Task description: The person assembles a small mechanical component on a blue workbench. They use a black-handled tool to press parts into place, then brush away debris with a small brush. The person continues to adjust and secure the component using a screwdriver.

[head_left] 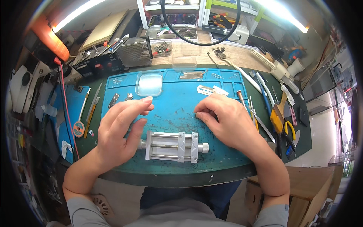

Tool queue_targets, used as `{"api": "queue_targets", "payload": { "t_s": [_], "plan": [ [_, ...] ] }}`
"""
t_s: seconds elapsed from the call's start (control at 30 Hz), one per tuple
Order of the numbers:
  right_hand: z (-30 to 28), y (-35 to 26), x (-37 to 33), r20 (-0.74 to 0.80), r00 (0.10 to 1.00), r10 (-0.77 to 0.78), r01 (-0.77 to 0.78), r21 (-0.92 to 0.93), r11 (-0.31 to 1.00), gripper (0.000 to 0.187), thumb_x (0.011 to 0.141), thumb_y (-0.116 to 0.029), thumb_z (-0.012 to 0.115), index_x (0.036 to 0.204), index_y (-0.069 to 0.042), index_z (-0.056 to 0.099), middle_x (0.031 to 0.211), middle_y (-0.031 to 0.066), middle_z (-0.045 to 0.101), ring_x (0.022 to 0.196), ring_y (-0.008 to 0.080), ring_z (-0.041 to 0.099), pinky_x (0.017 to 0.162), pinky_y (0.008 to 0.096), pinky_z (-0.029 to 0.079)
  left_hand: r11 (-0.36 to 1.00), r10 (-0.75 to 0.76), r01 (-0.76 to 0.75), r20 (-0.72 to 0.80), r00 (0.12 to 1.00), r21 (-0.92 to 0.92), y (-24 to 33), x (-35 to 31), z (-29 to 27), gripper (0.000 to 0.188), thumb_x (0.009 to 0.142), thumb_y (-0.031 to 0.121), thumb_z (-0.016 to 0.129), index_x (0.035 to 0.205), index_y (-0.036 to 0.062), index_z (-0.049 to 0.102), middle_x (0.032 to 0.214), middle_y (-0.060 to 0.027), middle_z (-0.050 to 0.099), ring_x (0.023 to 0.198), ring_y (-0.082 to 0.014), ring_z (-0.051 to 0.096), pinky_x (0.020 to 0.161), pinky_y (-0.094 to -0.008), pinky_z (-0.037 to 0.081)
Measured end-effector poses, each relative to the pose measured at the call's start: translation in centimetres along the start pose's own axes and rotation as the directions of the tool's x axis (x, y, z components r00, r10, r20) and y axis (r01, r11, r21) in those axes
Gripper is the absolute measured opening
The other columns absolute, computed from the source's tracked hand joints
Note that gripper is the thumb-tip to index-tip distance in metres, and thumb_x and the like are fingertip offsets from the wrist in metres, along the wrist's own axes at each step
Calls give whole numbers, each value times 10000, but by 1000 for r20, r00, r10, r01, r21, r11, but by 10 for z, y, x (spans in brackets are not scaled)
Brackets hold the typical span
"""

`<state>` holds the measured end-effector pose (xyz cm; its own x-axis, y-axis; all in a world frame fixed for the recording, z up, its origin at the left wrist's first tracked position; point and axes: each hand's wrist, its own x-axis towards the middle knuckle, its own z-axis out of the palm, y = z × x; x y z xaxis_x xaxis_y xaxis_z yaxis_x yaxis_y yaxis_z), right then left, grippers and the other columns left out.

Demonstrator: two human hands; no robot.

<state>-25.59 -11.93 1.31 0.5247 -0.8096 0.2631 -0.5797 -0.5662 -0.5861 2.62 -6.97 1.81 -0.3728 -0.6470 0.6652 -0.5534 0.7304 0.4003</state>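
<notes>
A small silver metal vise [174, 146] with two rods lies on the blue work mat [174, 109], near the mat's front edge. My left hand [119, 130] hovers just left of it, fingers loosely curled and apart, thumb close to the vise's left knob, holding nothing that I can see. My right hand [227, 119] rests on the mat behind and right of the vise, its fingers bent down with the tips pressing the mat; whether something tiny lies under them is hidden.
A clear plastic lid [149, 84] and razor blades [211, 90] lie at the mat's back. Tweezers, a screwdriver [242, 99], a brush [278, 113] and yellow-handled cutters [290, 130] crowd the right side. Solder wick [78, 128] and knives lie left. A magnifier ring [200, 22] hangs above.
</notes>
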Motion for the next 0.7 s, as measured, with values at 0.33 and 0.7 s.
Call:
{"api": "queue_targets", "payload": {
  "t_s": [0.33,0.7],
  "plan": [
    [3,1,-1,-104,992,-76,60,-155,986,87,952,-85,688,1020,-69,740,933,101,715,863,321,722,776,413,585,998,44,-50,112,993,49,-1,4,-11,466,914,-87,697,1370,-4,647,970,-79,785,833,-229,701,771,-350,530],
    [-4,1,3,-178,984,-25,10,-87,996,246,925,13,629,1132,-70,735,1008,101,742,867,304,741,757,411,597,996,53,-55,22,998,66,-4,2,-5,488,907,-104,691,1381,-5,631,995,-99,787,814,-230,693,775,-351,538]
  ]
}}
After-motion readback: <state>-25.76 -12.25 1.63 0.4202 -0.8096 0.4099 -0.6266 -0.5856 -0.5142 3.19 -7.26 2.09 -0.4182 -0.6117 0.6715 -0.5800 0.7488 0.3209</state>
